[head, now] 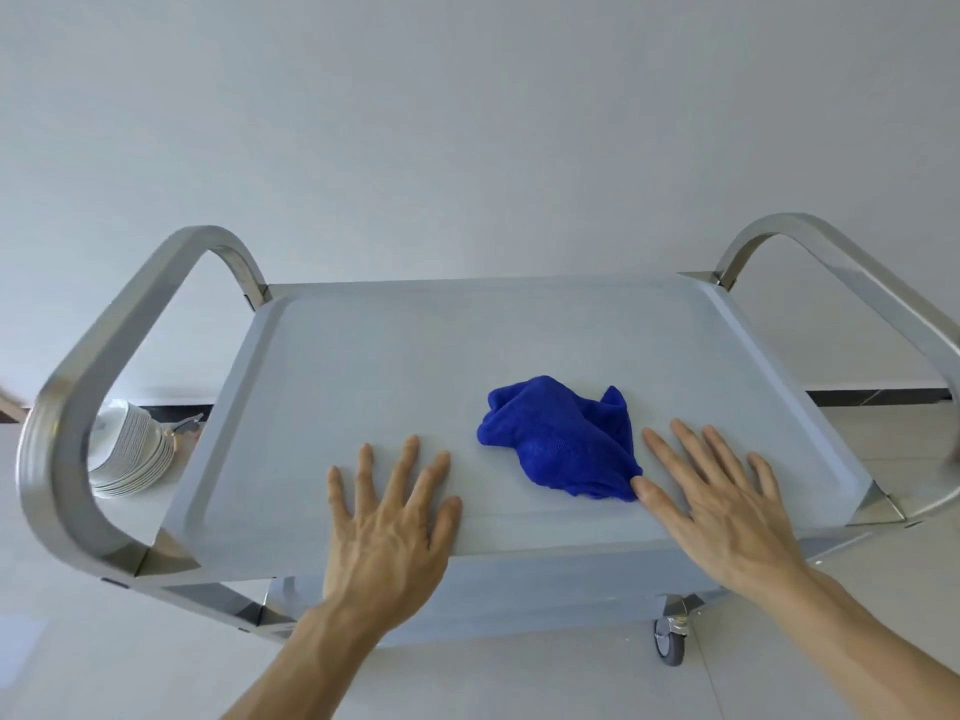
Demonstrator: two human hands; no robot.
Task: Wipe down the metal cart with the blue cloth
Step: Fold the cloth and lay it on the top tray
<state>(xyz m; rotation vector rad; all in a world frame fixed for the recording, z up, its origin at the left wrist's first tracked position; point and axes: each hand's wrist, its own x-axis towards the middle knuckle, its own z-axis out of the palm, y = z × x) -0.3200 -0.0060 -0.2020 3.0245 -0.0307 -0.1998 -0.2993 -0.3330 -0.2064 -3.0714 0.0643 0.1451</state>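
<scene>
Both our bare forearms reach forward from the lower edge of the view. Our left hand [390,517] lies palm down with its fingers straight and spread, holding nothing. Our right hand [711,504] is likewise flat and palm down, fingers splayed and angled toward the left, its thumb stretched out to the side.

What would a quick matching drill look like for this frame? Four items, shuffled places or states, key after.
Items:
1. blue cloth
2. left hand
3. stack of white plates
4. caster wheel

Places or states:
A. under the cart's near right corner
B. crumpled on the cart top, right of centre
C. beyond the cart's left handle, lower than the top
D. flat, fingers spread, on the cart top, left of the cloth

Pairs: 1-B, 2-D, 3-C, 4-A
</scene>
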